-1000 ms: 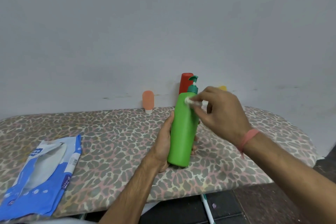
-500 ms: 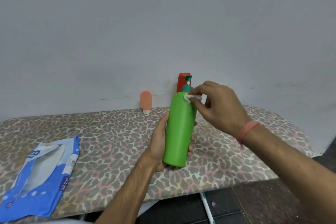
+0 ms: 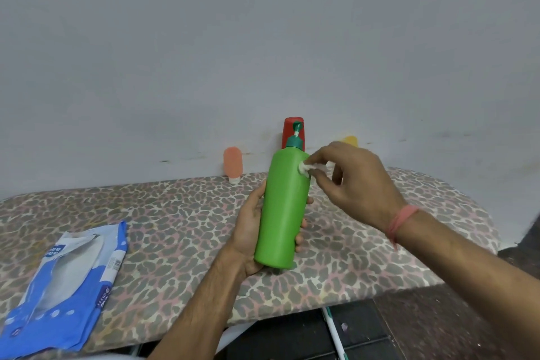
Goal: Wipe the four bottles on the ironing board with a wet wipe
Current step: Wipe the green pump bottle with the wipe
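Note:
A tall green pump bottle (image 3: 282,207) with a dark green pump head is held nearly upright above the ironing board (image 3: 175,228). My left hand (image 3: 248,231) grips its lower body from behind. My right hand (image 3: 353,184) pinches a small white wet wipe (image 3: 306,167) and presses it against the bottle's upper right shoulder. Behind, along the wall, stand a red bottle (image 3: 292,133), a small orange bottle (image 3: 233,164) on its white cap, and a yellow bottle (image 3: 349,140) mostly hidden by my right hand.
A blue and white wet wipe pack (image 3: 64,286) lies open at the board's front left. The board has a leopard-print cover and ends at the right near a dark floor (image 3: 423,324). A grey wall stands right behind it.
My right hand with the wipe has slid from the bottle's neck down to its upper right shoulder. The left hand keeps its grip; the bottle stands a little more upright.

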